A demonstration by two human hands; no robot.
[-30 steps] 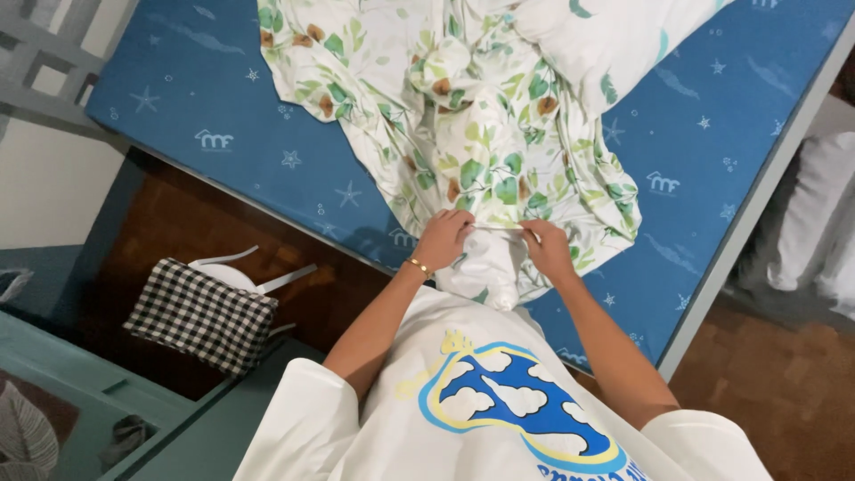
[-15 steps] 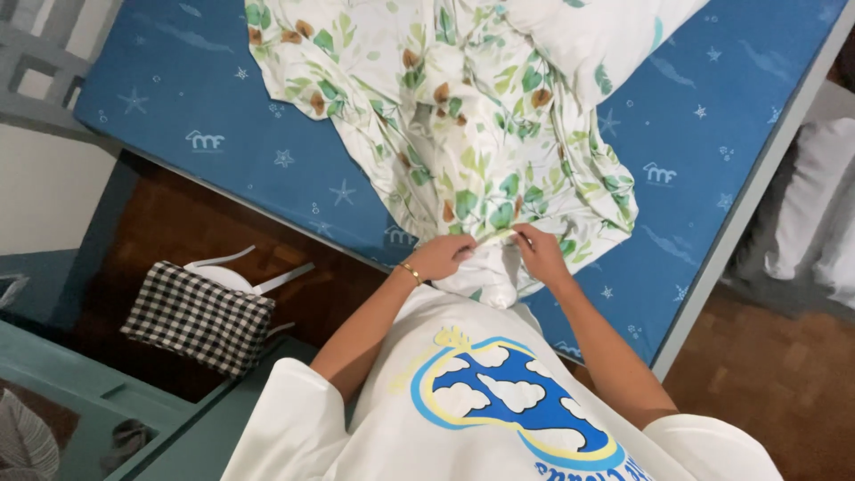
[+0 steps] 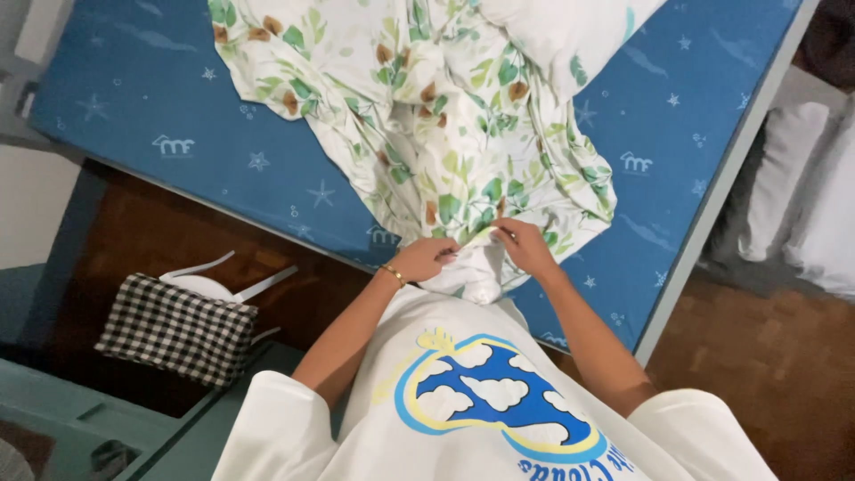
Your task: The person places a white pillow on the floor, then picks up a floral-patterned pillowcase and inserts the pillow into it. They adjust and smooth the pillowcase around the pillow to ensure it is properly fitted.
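With the left hand (image 3: 426, 260) and right hand (image 3: 521, 246) each in a closed grip on the leaf-print sheet (image 3: 445, 134) edge at the mattress (image 3: 178, 116) corner, keep tension even.

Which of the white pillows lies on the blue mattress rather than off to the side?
The leaf-print pillow at the top, resting on the crumpled leaf-print sheet over the blue mattress. The plain white pillows at the right edge lie beyond the bed frame.

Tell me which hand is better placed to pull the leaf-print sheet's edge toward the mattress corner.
Probably the right hand: it pinches the leaf-print sheet nearer the blue mattress corner. The left hand grips further in.
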